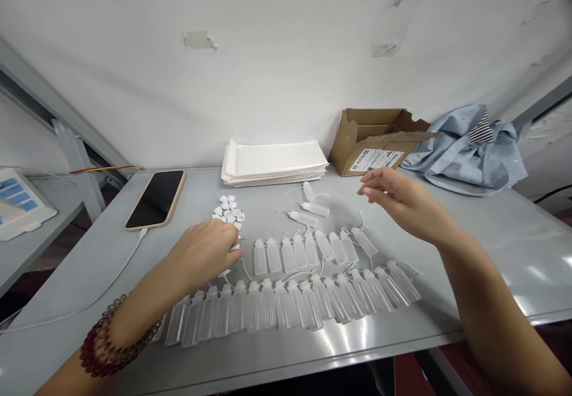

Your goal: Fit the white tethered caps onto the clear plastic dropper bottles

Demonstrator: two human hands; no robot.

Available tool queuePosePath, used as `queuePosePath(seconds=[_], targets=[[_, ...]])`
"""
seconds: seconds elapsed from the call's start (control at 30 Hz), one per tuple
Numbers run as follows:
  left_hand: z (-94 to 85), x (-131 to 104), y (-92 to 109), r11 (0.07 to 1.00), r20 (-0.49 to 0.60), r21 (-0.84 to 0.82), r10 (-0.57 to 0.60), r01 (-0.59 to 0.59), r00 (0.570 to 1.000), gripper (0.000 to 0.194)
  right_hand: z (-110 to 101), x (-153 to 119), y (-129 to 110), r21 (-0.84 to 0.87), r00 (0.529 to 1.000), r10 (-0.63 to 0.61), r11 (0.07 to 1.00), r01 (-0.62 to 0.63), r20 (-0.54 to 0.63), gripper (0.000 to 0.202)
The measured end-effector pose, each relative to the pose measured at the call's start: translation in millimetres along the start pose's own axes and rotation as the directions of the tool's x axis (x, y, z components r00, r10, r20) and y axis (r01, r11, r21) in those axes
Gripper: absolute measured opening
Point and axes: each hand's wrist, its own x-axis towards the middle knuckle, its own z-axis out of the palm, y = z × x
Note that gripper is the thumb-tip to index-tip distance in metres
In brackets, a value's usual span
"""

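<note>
The left hand [208,248] is partly hiding small white plastic caps [227,213], grip hard to tell; the right hand [397,196] is hovering half-open.

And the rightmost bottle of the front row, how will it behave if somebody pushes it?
The rightmost bottle looks like translucent plastic, so probably light. Lying on its side with rounded walls, it may roll, though the neighbouring bottle would likely hinder leftward movement.
</note>
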Motion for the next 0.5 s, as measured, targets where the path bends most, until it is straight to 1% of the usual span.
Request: queuePosePath(seconds=[0.07, 0.13, 0.2, 0.27, 0.37, 0.5], targets=[[3.0, 0.6, -0.9, 0.999, 0.015, 0.049, 0.01, -0.011, 1.0, 0.026, -2.6, -8.9, 2.3, -0.057, 0.999, 0.027, 0.998, -0.025, 0.031, 0.023], [5.1, 1.0, -1.9, 0.997, 0.02, 0.077, 0.013, -0.015, 1.0, 0.025, -2.8, -18.1, 5.8, -0.14, 0.989, 0.071, 0.989, -0.053, 0.129, 0.024], [5.7, 1.4, -1.7, 0.997, 0.022, 0.079, 0.018, -0.019, 1.0, 0.023, -1.2, -26.5, 9.4, -0.22, 0.959, 0.118, 0.974, -0.061, 0.258, 0.028], [4.4, 1.7, -0.4, 0.997, 0.028, 0.072, 0.015, -0.017, 0.999, 0.021, 1.0, -32.9, 12.3, -0.281, 0.922, 0.162, 0.958, -0.061, 0.35, 0.034], [0.4, 2.0, 2.1, 0.996, 0.042, 0.089, -0.005, 0.001, 0.999, 0.022, 3.7, -37.6, 14.4, -0.349, 0.894, 0.216, 0.934, -0.073, 0.393, 0.04], [-2.8, 2.0, 2.6, 0.994, 0.037, 0.106, -0.034, 0.029, 0.999, 0.022, 6.4, -36.6, 15.9, -0.393, 0.881, 0.22, 0.918, -0.043, 0.418, 0.042]])
